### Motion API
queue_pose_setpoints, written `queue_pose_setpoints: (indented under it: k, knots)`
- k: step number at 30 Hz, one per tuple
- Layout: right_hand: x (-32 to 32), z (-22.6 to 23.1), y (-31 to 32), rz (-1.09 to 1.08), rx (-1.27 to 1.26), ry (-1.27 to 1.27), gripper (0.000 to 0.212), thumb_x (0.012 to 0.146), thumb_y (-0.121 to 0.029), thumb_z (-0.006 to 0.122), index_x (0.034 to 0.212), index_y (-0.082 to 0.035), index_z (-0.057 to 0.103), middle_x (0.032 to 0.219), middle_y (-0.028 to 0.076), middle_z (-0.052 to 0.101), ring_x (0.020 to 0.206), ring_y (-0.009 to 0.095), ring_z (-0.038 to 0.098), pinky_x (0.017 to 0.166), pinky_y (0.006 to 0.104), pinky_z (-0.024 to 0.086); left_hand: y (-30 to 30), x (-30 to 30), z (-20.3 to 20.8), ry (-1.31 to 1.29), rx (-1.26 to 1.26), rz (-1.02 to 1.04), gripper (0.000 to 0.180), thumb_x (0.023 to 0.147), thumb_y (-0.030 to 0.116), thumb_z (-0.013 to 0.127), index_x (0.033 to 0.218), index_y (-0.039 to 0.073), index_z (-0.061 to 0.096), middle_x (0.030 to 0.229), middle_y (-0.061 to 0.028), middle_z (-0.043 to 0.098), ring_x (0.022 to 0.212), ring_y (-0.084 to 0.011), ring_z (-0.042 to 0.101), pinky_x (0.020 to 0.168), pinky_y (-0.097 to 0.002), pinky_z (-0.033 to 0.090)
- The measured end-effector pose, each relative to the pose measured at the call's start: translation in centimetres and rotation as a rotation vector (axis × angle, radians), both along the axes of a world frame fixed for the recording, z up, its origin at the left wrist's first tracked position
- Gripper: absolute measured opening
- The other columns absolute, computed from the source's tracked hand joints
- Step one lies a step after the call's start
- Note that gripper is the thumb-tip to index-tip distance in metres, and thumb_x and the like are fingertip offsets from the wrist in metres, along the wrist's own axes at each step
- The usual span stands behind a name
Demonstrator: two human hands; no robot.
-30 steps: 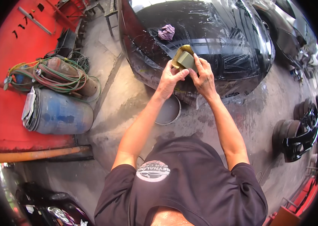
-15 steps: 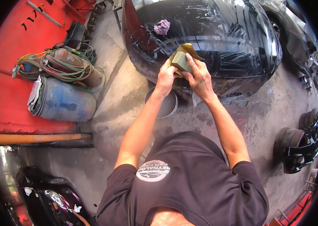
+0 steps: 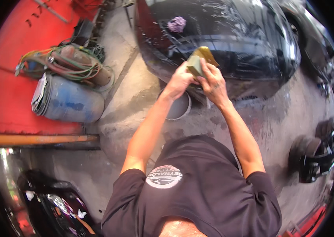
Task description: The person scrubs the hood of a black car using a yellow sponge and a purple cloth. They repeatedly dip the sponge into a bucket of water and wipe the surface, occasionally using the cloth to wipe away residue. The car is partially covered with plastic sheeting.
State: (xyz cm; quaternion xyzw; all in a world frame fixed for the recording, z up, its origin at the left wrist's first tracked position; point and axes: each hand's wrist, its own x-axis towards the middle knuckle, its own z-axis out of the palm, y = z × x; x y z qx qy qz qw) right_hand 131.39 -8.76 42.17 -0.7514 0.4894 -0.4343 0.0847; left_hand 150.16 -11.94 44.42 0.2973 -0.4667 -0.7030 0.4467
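One green block [image 3: 194, 66] and yellow sheet [image 3: 204, 51] are gripped by left hand [image 3: 179, 82] and right hand [image 3: 214, 83]. A purple cloth [image 3: 176, 24] lies on the black car [image 3: 234, 47].

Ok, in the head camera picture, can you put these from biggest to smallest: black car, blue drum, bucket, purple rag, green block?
1. Black car
2. Blue drum
3. Bucket, partly hidden
4. Purple rag and green block: too alike to rank, and the block is partly covered
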Motion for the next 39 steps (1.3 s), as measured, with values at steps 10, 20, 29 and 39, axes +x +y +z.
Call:
queue_pose_setpoints:
  k: [10,20,29,39]
  knots:
    - [4.5,-0.7,0.1,0.274,0.331,-0.222,0.058,0.114,-0.017,0.066,0.167,-0.001,0.052,0.158,0.018,0.06,0.144,0.032,0.06,0.116,0.0391,0.049,0.3,5.8,-2.8,-0.142,-0.296,0.13,0.032,0.098,0.007,0.068,0.128,0.002,0.078,0.099,-0.0065,0.08,0.081,-0.0154,0.076,0.068,-0.0343,0.067]
    - [11.4,0.5,-3.2,0.507,0.343,-0.24,0.051,0.115,-0.022,0.068,0.16,0.0,0.057,0.138,0.012,0.062,0.12,0.024,0.063,0.099,0.0358,0.052,1.8,12.7,-1.3,-0.313,-0.426,0.451,0.038,0.098,0.004,0.074,0.135,-0.004,0.075,0.108,-0.0107,0.082,0.092,-0.0168,0.074,0.087,-0.0367,0.063]
    - [7.0,-1.9,-4.7,0.537,0.344,-0.06,0.06,0.111,-0.024,0.073,0.166,-0.006,0.056,0.133,0.01,0.062,0.113,0.022,0.064,0.089,0.0327,0.052,2.6,9.6,-1.9,-0.384,-0.345,0.626,0.055,0.082,0.022,0.083,0.126,-0.008,0.072,0.107,-0.0145,0.079,0.101,-0.022,0.075,0.091,-0.0385,0.06]
    - [-2.6,-4.1,-4.9,0.536,0.737,-0.781,0.068,0.118,-0.031,0.063,0.176,-0.004,0.041,0.154,0.012,0.063,0.132,0.023,0.065,0.109,0.035,0.054,0.8,3.1,-5.1,-0.121,-0.11,0.304,0.05,0.089,0.019,0.082,0.128,-0.01,0.071,0.111,-0.0139,0.079,0.089,-0.0187,0.076,0.072,-0.036,0.065]
